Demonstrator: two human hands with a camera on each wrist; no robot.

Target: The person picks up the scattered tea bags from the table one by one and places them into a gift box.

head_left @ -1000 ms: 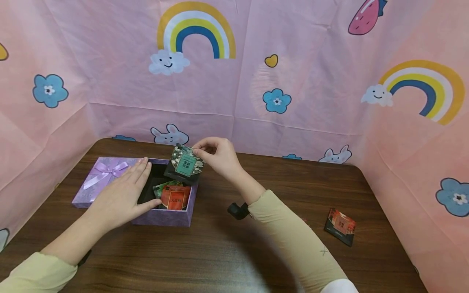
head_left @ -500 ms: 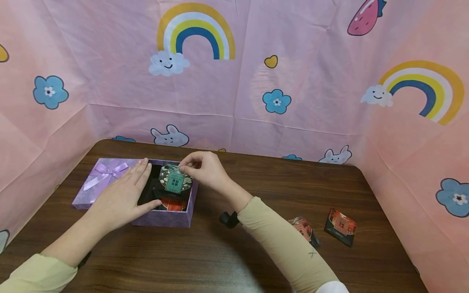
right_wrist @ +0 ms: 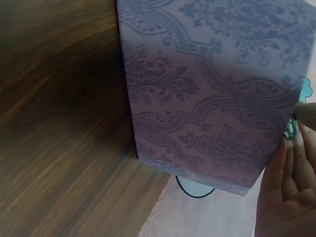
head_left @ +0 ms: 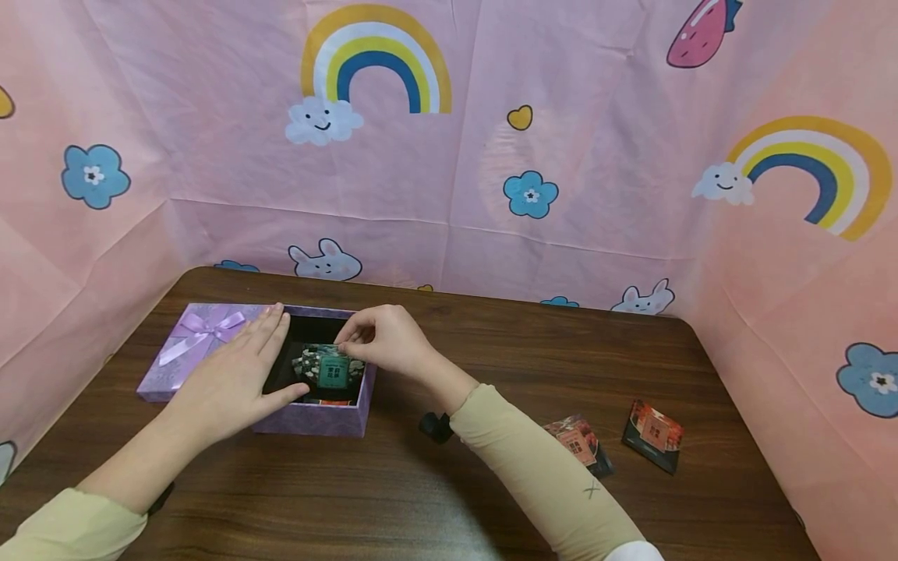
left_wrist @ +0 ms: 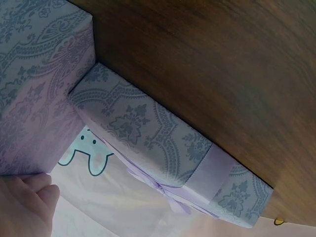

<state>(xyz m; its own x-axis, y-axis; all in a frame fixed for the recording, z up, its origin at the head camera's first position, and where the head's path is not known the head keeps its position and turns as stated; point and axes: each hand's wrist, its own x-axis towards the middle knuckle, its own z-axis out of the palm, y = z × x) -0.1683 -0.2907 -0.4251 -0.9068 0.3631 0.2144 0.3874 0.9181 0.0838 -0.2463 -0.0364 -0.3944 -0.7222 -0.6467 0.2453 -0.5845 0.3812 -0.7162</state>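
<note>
An open purple patterned box (head_left: 312, 421) with a black inside stands at the left of the table. Over its left edge lies my left hand (head_left: 235, 378), fingers straight and thumb along the front rim; the left wrist view shows those fingertips (left_wrist: 43, 190) at the rim. Between thumb and fingers, my right hand (head_left: 396, 343) pinches the top right corner of a green-and-black tea sachet (head_left: 331, 370), low inside the box. Part of a red sachet (head_left: 338, 402) shows below it. In the right wrist view the box wall (right_wrist: 212, 94) hides most of the sachet.
A purple lid (head_left: 164, 378) with a ribbon bow (head_left: 205, 331) lies left of the box, partly behind the left hand. Two red-and-black sachets (head_left: 654, 432) (head_left: 578, 444) lie at the right, one partly under the right sleeve. A patterned cloth (head_left: 484, 156) encloses the table.
My right hand has lowered the green sachet from above the box's back right down into it, covering most of the red sachet. My left hand has stayed in place.
</note>
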